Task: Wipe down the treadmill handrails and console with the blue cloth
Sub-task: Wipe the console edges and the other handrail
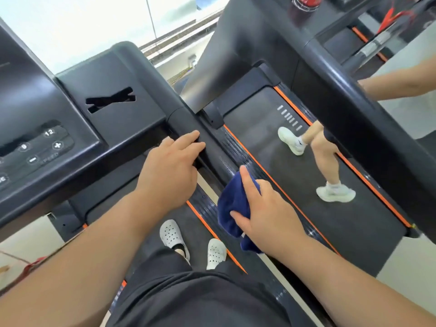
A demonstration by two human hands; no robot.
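The blue cloth is clenched in the right hand and pressed over the handrail, just behind the console, for wiping. The left hand is laid on the rail nearer the console, fingers flat and gripping nothing, seemingly as a brace.

console cut off left, button labels blurred
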